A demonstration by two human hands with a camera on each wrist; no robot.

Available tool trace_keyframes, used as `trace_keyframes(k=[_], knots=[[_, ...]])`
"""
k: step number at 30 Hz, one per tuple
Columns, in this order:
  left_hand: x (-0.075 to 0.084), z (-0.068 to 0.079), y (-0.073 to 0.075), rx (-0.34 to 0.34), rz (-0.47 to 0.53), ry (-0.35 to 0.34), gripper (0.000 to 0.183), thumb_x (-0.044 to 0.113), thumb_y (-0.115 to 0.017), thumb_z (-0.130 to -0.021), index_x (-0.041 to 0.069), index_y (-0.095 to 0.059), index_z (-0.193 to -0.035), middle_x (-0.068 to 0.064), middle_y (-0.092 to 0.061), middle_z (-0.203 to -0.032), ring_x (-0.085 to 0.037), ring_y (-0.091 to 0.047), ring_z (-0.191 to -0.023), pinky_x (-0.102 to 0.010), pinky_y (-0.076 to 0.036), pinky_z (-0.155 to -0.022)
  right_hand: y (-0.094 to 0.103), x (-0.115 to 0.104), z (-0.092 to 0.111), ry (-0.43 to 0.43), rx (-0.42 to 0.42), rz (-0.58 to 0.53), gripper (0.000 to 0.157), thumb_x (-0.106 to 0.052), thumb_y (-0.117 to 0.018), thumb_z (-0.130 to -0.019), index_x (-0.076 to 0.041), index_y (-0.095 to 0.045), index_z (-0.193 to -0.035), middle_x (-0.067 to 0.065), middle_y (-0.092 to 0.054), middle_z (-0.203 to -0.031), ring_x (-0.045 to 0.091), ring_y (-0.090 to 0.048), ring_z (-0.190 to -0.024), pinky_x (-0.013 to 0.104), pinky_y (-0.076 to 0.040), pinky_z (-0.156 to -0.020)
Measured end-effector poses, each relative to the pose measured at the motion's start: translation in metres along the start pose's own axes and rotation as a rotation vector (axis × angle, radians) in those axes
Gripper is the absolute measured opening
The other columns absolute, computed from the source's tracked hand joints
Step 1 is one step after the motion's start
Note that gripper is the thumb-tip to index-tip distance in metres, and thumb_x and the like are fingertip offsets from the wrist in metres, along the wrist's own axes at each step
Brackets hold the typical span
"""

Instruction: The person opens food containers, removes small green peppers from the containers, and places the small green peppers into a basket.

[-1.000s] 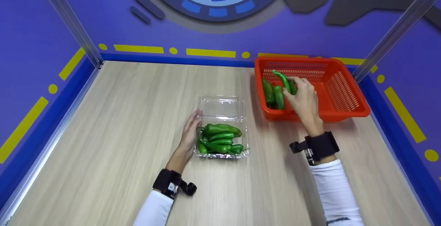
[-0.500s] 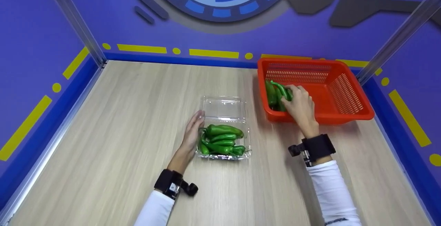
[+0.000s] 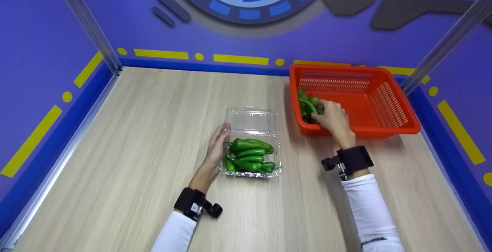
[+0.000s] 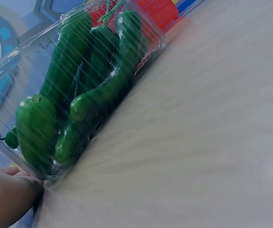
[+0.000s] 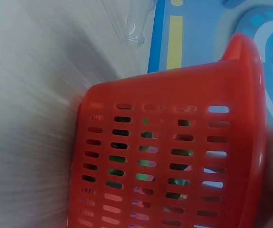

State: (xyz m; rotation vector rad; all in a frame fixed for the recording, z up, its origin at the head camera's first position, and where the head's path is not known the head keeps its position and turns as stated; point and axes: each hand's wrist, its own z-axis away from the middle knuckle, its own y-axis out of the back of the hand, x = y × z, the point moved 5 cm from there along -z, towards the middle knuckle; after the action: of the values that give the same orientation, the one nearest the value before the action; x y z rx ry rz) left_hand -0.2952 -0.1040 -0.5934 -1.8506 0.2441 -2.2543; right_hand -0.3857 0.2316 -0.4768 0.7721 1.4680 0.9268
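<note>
In the head view, my left hand (image 3: pixel 217 148) rests along the left side of a clear plastic clamshell box (image 3: pixel 251 119), fingers extended against its wall. The box stands with its lid laid back and holds several green peppers (image 3: pixel 251 144), which also show through its wall in the left wrist view. My right hand (image 3: pixel 333 118) reaches over the near rim into a red plastic basket (image 3: pixel 384 131). Its thumb and fingers pinch a slim, curved green pepper (image 3: pixel 308 105) low among other peppers at the basket's left end. The fingertips are partly hidden.
A pale wood-grain tabletop (image 3: pixel 153 129) lies under everything. Blue-purple panels (image 3: pixel 246 44) with yellow markings stand at the back and both sides. The basket's slotted wall (image 5: pixel 164 142) fills much of the right wrist view and hides most of that hand.
My right hand has lowered the curved pepper deeper into the basket, toward the others at its left end. My left hand stays beside the box. The head view has shifted slightly.
</note>
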Motion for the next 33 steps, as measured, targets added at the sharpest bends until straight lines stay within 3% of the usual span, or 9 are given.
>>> trace_keyframes(k=[5,12,20,24,26,30,33], knots=[[0.001,0.0,0.0,0.0,0.0,-0.006,0.061,0.032,-0.043,-0.109,0.016,-0.022,-0.163,-0.004,-0.027,-0.17,-0.032,-0.023,-0.158,-0.053,-0.01,-0.132,-0.001,0.001,-0.003,-0.051,-0.098,0.015,0.046,-0.021,-0.068,-0.098,-0.002,-0.059,-0.139,0.028,-0.064,-0.132,0.039,-0.064,-0.107,0.054,-0.055,-0.09],[0.003,-0.001,-0.002,0.008,0.002,-0.006,0.061,0.032,-0.044,-0.109,0.016,-0.022,-0.163,-0.003,-0.028,-0.17,-0.031,-0.024,-0.158,-0.05,-0.011,-0.132,0.0,-0.001,-0.003,-0.07,-0.151,0.062,0.053,-0.03,-0.066,-0.1,-0.002,-0.054,-0.144,0.024,-0.064,-0.125,0.031,-0.056,-0.093,0.04,-0.049,-0.077],[0.003,-0.001,-0.001,0.01,0.017,-0.015,0.062,0.032,-0.045,-0.109,0.012,-0.022,-0.163,-0.006,-0.028,-0.169,-0.032,-0.024,-0.158,-0.049,-0.011,-0.132,0.019,-0.021,0.009,0.051,0.029,0.057,0.046,-0.027,-0.067,-0.1,-0.002,-0.06,-0.138,0.02,-0.063,-0.091,0.025,-0.053,-0.07,0.029,-0.035,-0.053],[0.001,0.0,-0.001,0.011,0.021,-0.015,0.061,0.03,-0.044,-0.109,0.012,-0.022,-0.163,-0.006,-0.027,-0.17,-0.032,-0.022,-0.158,-0.05,-0.008,-0.133,0.032,-0.044,0.021,0.147,0.152,0.039,0.039,-0.023,-0.069,-0.098,-0.004,-0.065,-0.133,0.022,-0.069,-0.106,0.025,-0.051,-0.064,0.03,-0.035,-0.049],[0.0,0.0,0.0,0.01,0.017,-0.017,0.061,0.029,-0.043,-0.109,0.012,-0.022,-0.163,-0.007,-0.027,-0.17,-0.032,-0.021,-0.158,-0.05,-0.008,-0.133,0.038,-0.058,0.028,0.198,0.211,0.032,0.037,-0.022,-0.07,-0.098,-0.004,-0.067,-0.13,0.023,-0.071,-0.117,0.028,-0.056,-0.065,0.034,-0.043,-0.048],[0.0,-0.002,0.0,0.012,0.016,-0.028,0.06,0.028,-0.044,-0.109,0.01,-0.023,-0.163,-0.009,-0.028,-0.169,-0.034,-0.022,-0.158,-0.049,-0.008,-0.133,0.048,-0.086,0.045,0.277,0.278,-0.002,0.035,-0.021,-0.071,-0.097,-0.005,-0.068,-0.128,0.021,-0.07,-0.122,0.035,-0.068,-0.084,0.048,-0.06,-0.064],[0.001,-0.002,-0.001,0.011,0.017,-0.029,0.061,0.029,-0.044,-0.109,0.011,-0.023,-0.163,-0.009,-0.028,-0.169,-0.034,-0.023,-0.158,-0.051,-0.009,-0.132,0.053,-0.105,0.06,0.326,0.301,-0.046,0.034,-0.02,-0.072,-0.096,-0.007,-0.069,-0.127,0.018,-0.069,-0.123,0.036,-0.069,-0.099,0.054,-0.062,-0.08]])
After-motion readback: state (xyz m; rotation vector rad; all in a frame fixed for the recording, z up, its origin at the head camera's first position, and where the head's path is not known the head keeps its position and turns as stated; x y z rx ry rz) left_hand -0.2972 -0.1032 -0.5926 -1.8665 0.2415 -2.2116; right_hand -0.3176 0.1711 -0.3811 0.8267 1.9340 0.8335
